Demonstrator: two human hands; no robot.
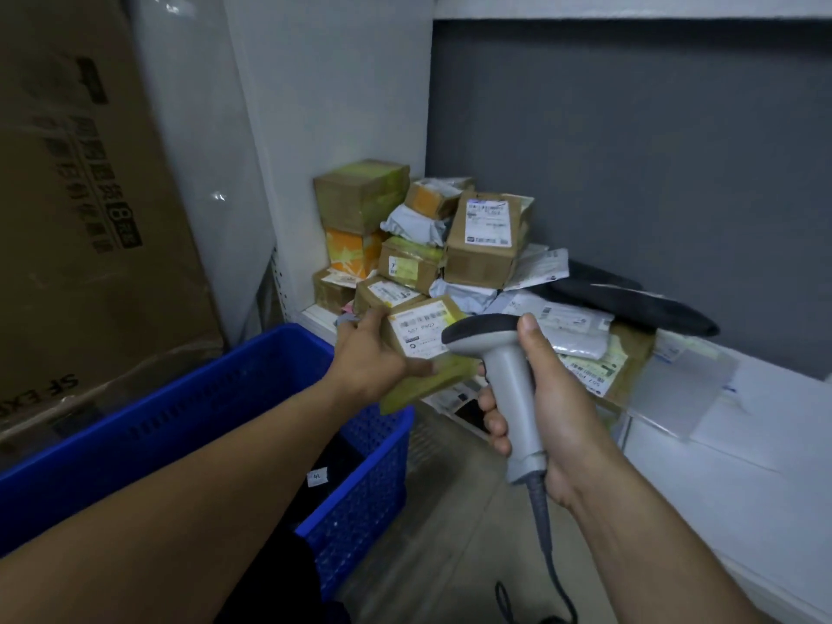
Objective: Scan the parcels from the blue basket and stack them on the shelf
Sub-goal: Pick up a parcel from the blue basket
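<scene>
**Small parcel (421,333) presented for scanning above the blue basket (202,398).**
Nearest, the right hand (556,398) wraps its fingers round the scanner (511,380) handle, thumb up the back. The left hand (369,358) grips the parcel by its left end, label upward, just beside the scanner head and over the basket's far corner. The taped carton looks light and stiff, probably slick on the tape, so a hold across its short edges seems safest. Beyond, stacked parcels (481,245) crowd the shelf (765,488).
</scene>
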